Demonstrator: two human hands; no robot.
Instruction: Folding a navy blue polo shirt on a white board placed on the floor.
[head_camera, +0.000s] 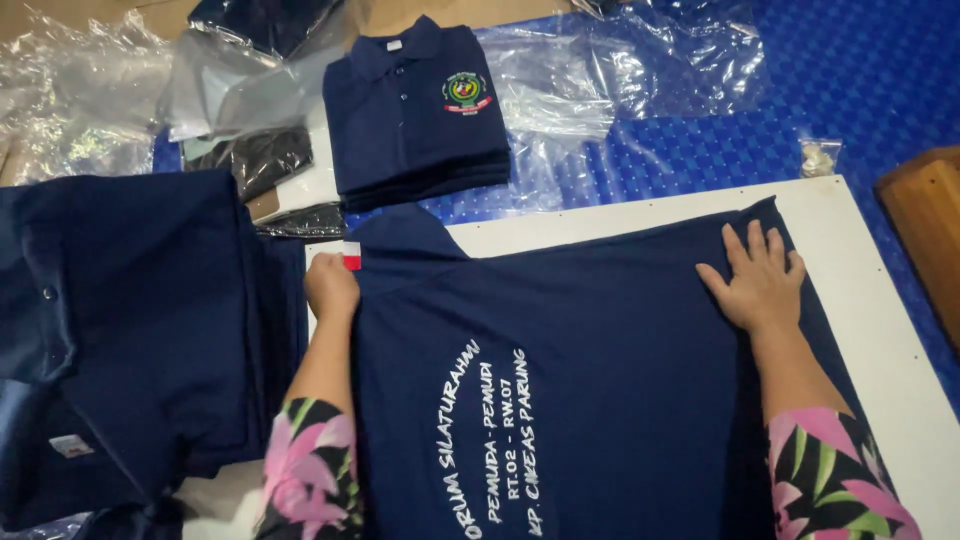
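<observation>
Navy polo shirt (600, 370): spread back-side up on a white board (880, 300), collar end to the left, white lettering across the near middle, a small red-and-white tag (352, 256) at the left sleeve.

Left hand (330, 285): at the shirt's left edge beside the tag, fingers curled onto the cloth; whether it pinches the fabric cannot be told.

Right hand (760, 280): flat and open, fingers spread, palm pressed on the shirt's far right part; holds nothing.

Both forearms wear floral sleeves (310, 470).

Folded polo stack (415, 110): navy, round chest emblem uppermost, far of the board.

Loose navy garments (140, 320): heaped to the left, beside the left arm.

Clear plastic bags (620, 70): crumpled, far side, some with dark clothing inside.

Blue patterned mat (860, 90): under everything.

Small clear packet (820, 155): far right on the mat.

Brown wooden object (925, 230): right edge.
</observation>
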